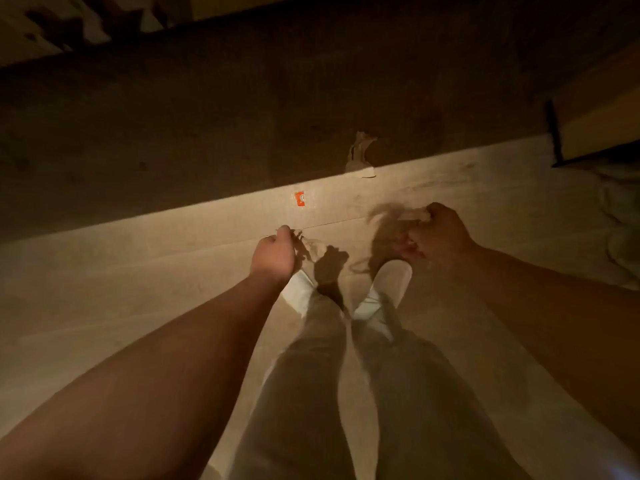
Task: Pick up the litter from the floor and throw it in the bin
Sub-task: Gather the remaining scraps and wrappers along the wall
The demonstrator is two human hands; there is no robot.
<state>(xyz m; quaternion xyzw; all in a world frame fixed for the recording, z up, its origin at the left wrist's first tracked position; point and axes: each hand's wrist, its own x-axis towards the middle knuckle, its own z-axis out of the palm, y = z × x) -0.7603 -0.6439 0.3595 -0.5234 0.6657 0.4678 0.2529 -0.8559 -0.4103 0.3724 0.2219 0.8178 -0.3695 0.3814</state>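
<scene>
I look down at a dim, pale floor [138,271]. My right hand [441,233] is closed around a blurred bundle of pale litter [391,223] in front of my right shoe. My left hand [275,254] hangs in a loose fist over my left shoe; whether the thin dark scraps at its fingertips are in its grip is unclear. A small orange wrapper [299,198] lies on the floor ahead of my left hand. A crumpled paper scrap [360,154] lies further ahead, at the edge of the dark strip. No bin is in view.
My legs and white shoes [393,282] stand between my arms. A broad dark strip of floor [242,116] runs across ahead. A light wooden furniture piece with a dark leg [595,116] stands at the right. Pale crumpled fabric [620,216] lies at the right edge.
</scene>
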